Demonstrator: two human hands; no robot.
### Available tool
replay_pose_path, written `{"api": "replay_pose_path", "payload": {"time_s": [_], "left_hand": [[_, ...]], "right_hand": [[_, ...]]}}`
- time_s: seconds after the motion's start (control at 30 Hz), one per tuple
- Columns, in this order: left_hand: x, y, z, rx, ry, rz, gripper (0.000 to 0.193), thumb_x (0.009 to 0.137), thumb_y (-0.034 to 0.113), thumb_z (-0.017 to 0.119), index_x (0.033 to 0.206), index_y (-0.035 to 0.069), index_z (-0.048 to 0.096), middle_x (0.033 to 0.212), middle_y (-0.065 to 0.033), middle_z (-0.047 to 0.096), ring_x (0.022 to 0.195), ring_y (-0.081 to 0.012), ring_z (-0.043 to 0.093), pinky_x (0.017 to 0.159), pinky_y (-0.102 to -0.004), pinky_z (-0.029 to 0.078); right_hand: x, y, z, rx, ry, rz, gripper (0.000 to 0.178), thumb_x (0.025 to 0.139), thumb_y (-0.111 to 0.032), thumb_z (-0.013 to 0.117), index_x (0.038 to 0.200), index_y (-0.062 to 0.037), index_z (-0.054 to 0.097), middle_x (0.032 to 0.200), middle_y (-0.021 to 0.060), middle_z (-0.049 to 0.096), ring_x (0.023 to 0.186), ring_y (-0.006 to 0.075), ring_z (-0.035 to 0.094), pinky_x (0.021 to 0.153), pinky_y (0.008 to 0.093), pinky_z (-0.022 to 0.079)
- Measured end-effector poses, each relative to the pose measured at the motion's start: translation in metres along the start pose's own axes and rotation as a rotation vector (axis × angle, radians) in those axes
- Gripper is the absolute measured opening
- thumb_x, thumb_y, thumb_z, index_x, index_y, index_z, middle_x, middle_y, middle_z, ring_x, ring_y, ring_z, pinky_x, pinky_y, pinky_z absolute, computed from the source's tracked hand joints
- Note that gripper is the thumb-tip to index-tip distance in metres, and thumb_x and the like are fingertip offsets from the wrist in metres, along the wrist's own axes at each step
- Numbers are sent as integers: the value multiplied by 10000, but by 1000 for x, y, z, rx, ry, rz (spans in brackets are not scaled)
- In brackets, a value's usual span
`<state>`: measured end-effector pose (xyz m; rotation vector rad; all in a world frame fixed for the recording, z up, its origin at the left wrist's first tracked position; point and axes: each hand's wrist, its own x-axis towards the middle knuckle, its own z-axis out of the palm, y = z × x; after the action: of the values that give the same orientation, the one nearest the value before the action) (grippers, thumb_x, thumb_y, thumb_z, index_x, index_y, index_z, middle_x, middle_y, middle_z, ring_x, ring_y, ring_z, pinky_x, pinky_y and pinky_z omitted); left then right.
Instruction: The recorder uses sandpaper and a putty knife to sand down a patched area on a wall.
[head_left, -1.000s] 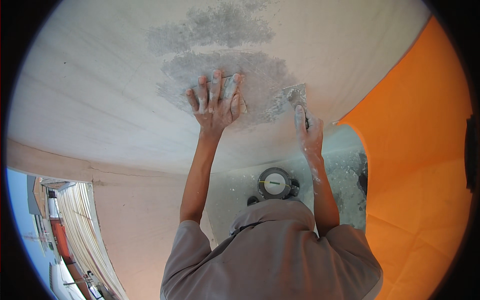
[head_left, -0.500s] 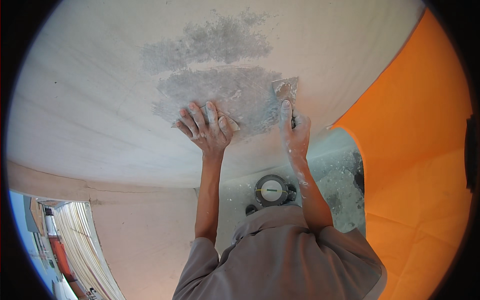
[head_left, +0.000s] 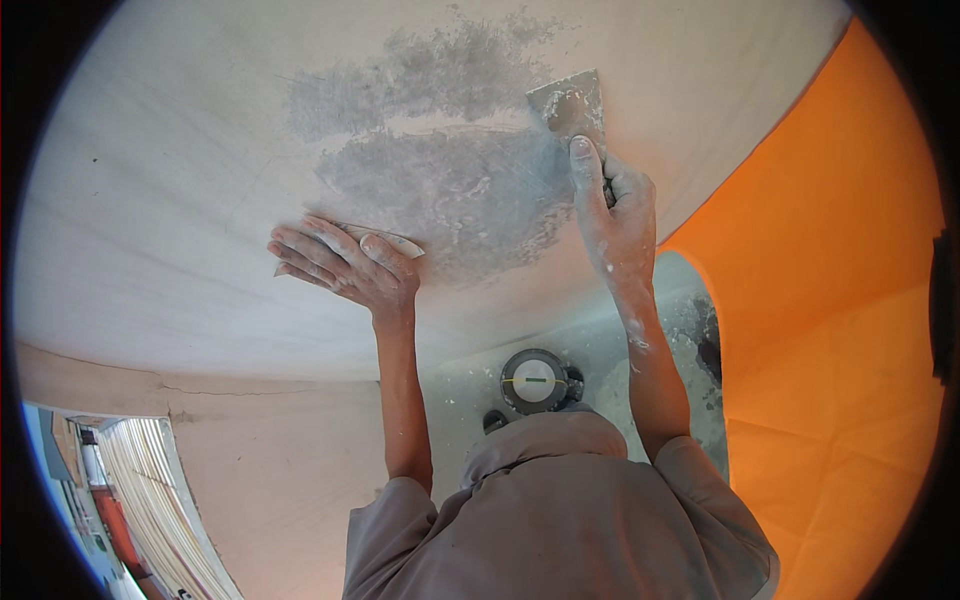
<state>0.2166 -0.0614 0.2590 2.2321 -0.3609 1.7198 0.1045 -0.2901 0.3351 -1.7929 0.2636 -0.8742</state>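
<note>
My right hand [head_left: 618,215] grips a putty knife [head_left: 572,108], its thumb along the blade's base. The wide blade is crusted with white filler and lies at the upper right edge of a grey rough patch [head_left: 450,180] on the pale wall [head_left: 200,190]. Lower left of that patch, my left hand [head_left: 350,262] presses flat with fingers stretched over a sheet of sandpaper [head_left: 402,243]. Only the sheet's pale edge shows beside the thumb and past the fingertips. White dust coats both hands.
Below me a round dark bucket [head_left: 533,380] with a pale lid stands on the stained floor [head_left: 665,390], by my shoes. An orange sheet [head_left: 820,300] hangs along the right side. At lower left is an opening with pale slats [head_left: 160,490].
My left hand has slid left with the sandpaper and turned so its fingers point left. My right hand has moved up the wall with the putty knife.
</note>
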Motion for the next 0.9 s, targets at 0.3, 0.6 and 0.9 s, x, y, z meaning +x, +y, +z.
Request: {"api": "replay_pose_path", "payload": {"time_s": [0.3, 0.6, 0.9], "left_hand": [[26, -5, 2, -92, 74, -24, 678, 1070, 327, 243, 1624, -60, 195, 1697, -320, 51, 1589, -469, -21, 1254, -585, -94], [29, -22, -2, -112, 90, -52, 668, 1077, 343, 233, 1638, -18, 204, 1701, -307, 69, 1590, -467, 3, 1262, -600, -34], [-32, -13, 14, -141, 140, -167, 679, 1054, 298, 271, 1629, -53, 190, 1691, -334, 70, 1572, -523, -12, 1241, -625, -84]], "right_hand": [[-35, 36, -11, -126, -27, 111, 544, 1095, -403, 546, 678, -83, 404, 630, -64, 338, 600, 59, 308, 512, 314, 246], [-68, 92, -30, -41, -84, 313, 522, 1099, -360, 542, 700, -59, 392, 647, -51, 306, 619, 69, 283, 528, 336, 226], [-92, 75, -13, -244, -301, 74, 404, 1081, -277, 559, 837, 41, 603, 607, 28, 352, 570, 105, 325, 509, 363, 286]]}}
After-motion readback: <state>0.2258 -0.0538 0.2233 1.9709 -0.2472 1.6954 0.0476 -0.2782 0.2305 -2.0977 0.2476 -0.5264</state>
